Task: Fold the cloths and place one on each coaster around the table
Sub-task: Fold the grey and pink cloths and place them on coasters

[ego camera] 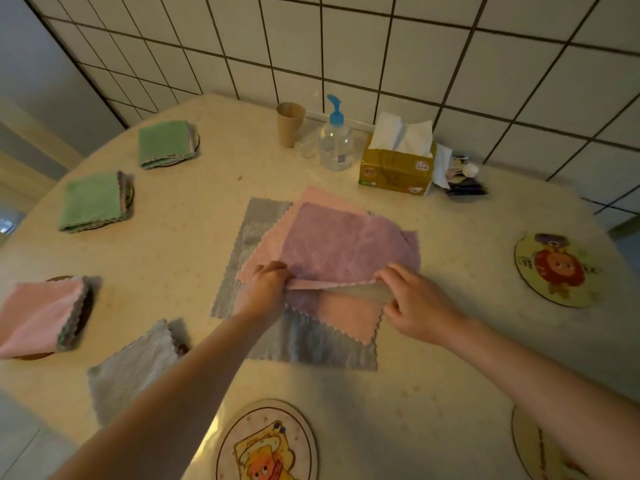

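A purple cloth (pixel 339 244) lies on top of a pink cloth (pixel 349 315) and a grey cloth (pixel 304 344) in the middle of the table. My left hand (pixel 266 289) pinches the purple cloth's near edge on the left. At the same edge, further right, my right hand (pixel 412 299) pinches it too, and the edge is raised a little. Folded cloths sit on coasters along the left: two green ones (pixel 166 143) (pixel 95 202), a pink one (pixel 40 315) and a grey one (pixel 135 365). Bare round coasters lie at the near edge (pixel 266 441), the near right (pixel 543 448) and the right (pixel 557 270).
At the back of the table stand a paper cup (pixel 290 123), a clear pump bottle (pixel 336 136) and a gold tissue box (pixel 396 168), with small dark items (pixel 462 181) beside it. A tiled wall (pixel 450 57) rises right behind them.
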Available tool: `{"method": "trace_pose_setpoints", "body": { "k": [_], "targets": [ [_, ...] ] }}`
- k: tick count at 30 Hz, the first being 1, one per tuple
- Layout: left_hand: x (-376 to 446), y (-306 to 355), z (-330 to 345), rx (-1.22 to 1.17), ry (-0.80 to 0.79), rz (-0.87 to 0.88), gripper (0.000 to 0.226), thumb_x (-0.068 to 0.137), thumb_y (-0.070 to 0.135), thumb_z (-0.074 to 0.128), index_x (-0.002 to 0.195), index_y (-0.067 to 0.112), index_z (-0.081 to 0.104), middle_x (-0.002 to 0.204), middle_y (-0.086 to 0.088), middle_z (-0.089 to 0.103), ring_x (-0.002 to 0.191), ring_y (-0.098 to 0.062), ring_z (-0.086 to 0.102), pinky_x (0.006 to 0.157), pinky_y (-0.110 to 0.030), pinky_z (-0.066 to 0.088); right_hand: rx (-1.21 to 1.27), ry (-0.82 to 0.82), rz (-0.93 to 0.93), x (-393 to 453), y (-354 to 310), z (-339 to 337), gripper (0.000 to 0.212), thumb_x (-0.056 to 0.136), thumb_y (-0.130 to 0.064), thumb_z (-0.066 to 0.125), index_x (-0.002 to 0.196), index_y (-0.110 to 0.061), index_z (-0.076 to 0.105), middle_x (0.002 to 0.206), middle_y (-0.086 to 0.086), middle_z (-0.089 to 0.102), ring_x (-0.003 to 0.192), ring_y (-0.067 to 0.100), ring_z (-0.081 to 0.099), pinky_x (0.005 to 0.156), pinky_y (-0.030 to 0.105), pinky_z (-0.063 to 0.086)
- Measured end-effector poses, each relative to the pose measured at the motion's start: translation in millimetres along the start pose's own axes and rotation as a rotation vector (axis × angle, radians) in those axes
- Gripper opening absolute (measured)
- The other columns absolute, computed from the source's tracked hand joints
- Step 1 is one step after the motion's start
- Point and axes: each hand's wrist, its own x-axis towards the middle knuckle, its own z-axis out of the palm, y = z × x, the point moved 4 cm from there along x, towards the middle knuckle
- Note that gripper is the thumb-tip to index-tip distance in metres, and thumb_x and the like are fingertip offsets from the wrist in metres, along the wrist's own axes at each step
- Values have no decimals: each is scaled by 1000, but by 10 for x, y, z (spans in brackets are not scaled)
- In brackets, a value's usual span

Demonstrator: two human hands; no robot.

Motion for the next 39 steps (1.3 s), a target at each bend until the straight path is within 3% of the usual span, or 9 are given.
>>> {"method": "trace_pose_setpoints", "body": {
  "k": [2,7,11,13,16,21,30,35,39],
  "targets": [
    [74,91,-111,-172,26,-60,32,88,-1,54,116,8,68,126,-14,61,113,-31,56,99,-36,44,-62,-40,16,28,62,-23,30,79,-17,50,109,-18,47,110,0,49,91,26,54,67,44,49],
    [100,128,-317,-406,136,-171,32,91,0,53,114,14,70,103,-6,69,93,-23,63,72,-26,43,156,151,152,111,241,-206,10,83,-9,55,91,-15,54,95,-1,54,85,19,54,70,37,48],
    [-229,154,-541,-302,271,27,31,84,-10,56,108,5,72,115,-14,68,114,-21,58,95,-18,37,203,321,62,-118,171,-332,4,87,-11,58,89,-14,60,87,-4,56,81,14,55,66,30,45],
    [-446,162,-597,-190,288,185,29,80,-11,62,104,3,72,111,-14,69,114,-23,59,98,-23,38,224,332,22,-320,63,-321,4,88,-12,58,90,-15,60,87,-5,57,80,13,55,65,30,47],
    [-758,68,-537,-77,238,333,28,80,-1,70,108,4,71,112,-10,70,116,-29,59,103,-37,44,223,278,26,-648,-122,-205,12,83,-11,62,92,-17,57,92,-4,61,83,16,58,68,33,49],
    [-1397,-130,-271,-20,129,384,30,83,7,69,113,9,70,119,-5,67,121,-24,56,101,-43,47,201,147,96,-1191,-442,163,14,83,-13,62,96,-18,60,97,-4,62,91,12,57,72,28,48],
    [-2530,-464,169,2,-1,453,30,88,17,57,115,20,69,120,3,66,121,-17,55,101,-31,47,167,-132,308,-2271,-1069,824,37,96,-6,37,123,-26,51,123,-5,56,106,13,55,87,30,49],
    [-3108,-497,210,-17,-39,514,36,85,32,43,105,26,73,103,7,72,99,-10,65,81,-25,56,99,-224,298,-2817,-1402,1039,33,96,-6,35,119,-25,49,110,-9,58,86,5,53,65,16,45],
    [-3377,-485,244,-108,-153,512,41,95,45,39,101,26,74,89,9,73,84,-10,65,78,-25,52,132,-229,269,-3060,-1538,1156,15,90,-14,42,88,-29,44,84,-15,52,77,5,50,66,23,41]
  ]
}}
